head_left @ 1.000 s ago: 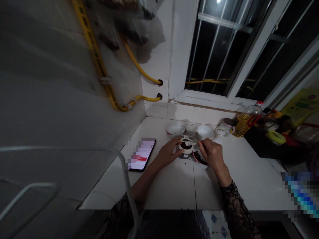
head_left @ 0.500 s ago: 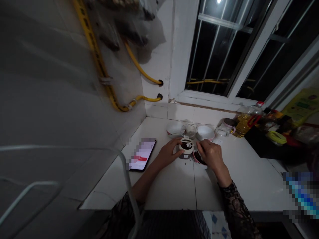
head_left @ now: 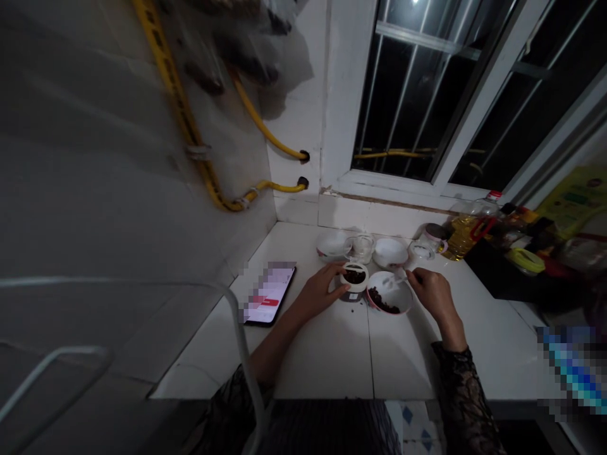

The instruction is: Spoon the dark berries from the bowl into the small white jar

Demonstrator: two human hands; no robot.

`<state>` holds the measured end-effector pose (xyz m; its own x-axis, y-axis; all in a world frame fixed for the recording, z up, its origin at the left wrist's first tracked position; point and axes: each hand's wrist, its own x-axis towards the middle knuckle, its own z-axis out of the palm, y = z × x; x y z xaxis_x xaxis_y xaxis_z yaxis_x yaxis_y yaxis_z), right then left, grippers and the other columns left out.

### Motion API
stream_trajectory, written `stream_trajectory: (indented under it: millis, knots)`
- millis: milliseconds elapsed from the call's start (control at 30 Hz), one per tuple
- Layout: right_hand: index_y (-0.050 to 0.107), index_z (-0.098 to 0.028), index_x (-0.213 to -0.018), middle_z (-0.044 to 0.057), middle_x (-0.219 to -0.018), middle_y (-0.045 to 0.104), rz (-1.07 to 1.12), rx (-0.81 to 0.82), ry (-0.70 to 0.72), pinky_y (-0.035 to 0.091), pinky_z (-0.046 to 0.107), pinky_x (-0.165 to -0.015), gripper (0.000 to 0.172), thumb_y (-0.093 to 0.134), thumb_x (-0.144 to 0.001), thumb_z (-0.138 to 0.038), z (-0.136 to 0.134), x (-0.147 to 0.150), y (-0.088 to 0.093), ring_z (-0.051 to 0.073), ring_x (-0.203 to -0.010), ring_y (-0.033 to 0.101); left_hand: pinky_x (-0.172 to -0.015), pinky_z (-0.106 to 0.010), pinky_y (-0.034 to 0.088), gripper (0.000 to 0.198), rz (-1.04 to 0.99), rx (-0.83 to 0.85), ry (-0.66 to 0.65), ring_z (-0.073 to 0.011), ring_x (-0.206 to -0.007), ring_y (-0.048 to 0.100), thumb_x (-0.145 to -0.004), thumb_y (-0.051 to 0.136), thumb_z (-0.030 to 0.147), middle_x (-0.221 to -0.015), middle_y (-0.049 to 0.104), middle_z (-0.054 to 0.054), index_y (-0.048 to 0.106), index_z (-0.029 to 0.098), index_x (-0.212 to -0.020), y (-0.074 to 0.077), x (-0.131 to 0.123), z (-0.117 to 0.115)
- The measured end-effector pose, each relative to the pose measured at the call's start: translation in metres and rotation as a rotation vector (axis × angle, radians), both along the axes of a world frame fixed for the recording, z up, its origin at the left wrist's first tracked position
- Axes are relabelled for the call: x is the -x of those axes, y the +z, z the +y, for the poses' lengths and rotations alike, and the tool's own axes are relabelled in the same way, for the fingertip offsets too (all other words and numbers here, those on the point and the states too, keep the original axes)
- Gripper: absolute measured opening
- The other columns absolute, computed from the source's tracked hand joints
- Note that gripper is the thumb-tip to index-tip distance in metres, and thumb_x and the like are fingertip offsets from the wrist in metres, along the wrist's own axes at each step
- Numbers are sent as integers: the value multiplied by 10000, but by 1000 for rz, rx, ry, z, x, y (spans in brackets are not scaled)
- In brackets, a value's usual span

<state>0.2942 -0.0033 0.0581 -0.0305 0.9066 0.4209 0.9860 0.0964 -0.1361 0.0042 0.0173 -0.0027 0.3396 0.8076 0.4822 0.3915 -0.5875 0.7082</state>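
My left hand (head_left: 327, 289) grips the side of a small jar (head_left: 353, 292) with a white rim, which stands open on the counter with dark reddish bits inside. My right hand (head_left: 432, 292) is closed on the handle of a small pale spoon (head_left: 394, 278). The spoon's head is over a white bowl (head_left: 403, 297) just right of the jar. Dark reddish pieces (head_left: 382, 303) lie along the left and near side of that bowl. A few dark crumbs are on the counter below the jar.
A lit phone (head_left: 272, 297) lies left of my left arm. Behind the jar stand two white bowls (head_left: 390, 251) and a clear container (head_left: 361, 248). A lidded jar (head_left: 434, 235), an oil bottle (head_left: 465, 234) and a black box (head_left: 497, 272) line the right. A pale cable (head_left: 239, 328) crosses at left.
My right hand has moved right with the spoon, from the jar's mouth to over the bowl, uncovering more of the bowl. My left hand stays on the jar.
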Motion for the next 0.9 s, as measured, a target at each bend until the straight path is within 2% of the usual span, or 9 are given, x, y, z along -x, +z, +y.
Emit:
stream_trajectory:
  millis: [100,267,333,500,567,733,900]
  knots:
    - [646,-206,-625,75,-600,666,-17,110,-38,258,266,-520,356,501,-906,-370,3,0,-6,169,-567,575,-972,-445,515,237,2,6,-8,-267,-1252,568,-885,588,381,-1363,583,-115,550,229,-1063,1,0,-1]
    - [640,-218,-603,45,-568,643,141,173,82,293,247,-519,338,515,-881,-364,6,16,-18,157,-551,578,-995,-446,498,234,5,9,-14,-263,-1242,573,-888,582,376,-1361,584,-112,546,234,-1070,1,0,0]
    - [627,-213,-579,35,-531,613,251,177,98,296,249,-510,372,504,-864,-417,9,15,-22,152,-524,547,-1000,-445,495,239,5,9,-3,-261,-1239,573,-885,583,380,-1358,584,-109,545,231,-1067,0,0,0]
    - [544,-200,-504,-8,-439,457,570,198,126,278,257,-479,547,478,-757,-679,11,1,-24,125,-467,401,-994,-445,501,233,3,0,-9,-260,-1240,576,-885,588,375,-1353,588,-109,551,234,-1067,-2,0,1]
    - [527,-198,-500,-26,-436,413,657,202,120,286,255,-482,562,495,-718,-715,10,-3,-23,113,-464,366,-988,-438,507,231,0,1,-8,-257,-1248,572,-886,587,372,-1359,584,-106,553,236,-1069,-1,0,1]
    - [524,-199,-490,-26,-449,406,690,172,75,282,258,-483,541,521,-687,-704,9,-3,-24,112,-471,361,-962,-425,522,242,-4,4,-4,-260,-1246,574,-879,592,381,-1363,584,-102,553,236,-1069,0,1,0]
    - [502,-205,-484,-32,-452,377,720,188,106,281,264,-495,536,523,-691,-699,7,-3,-24,109,-471,338,-964,-434,521,249,-6,-2,-3,-264,-1246,574,-884,587,380,-1355,589,-113,550,228,-1077,-1,0,0]
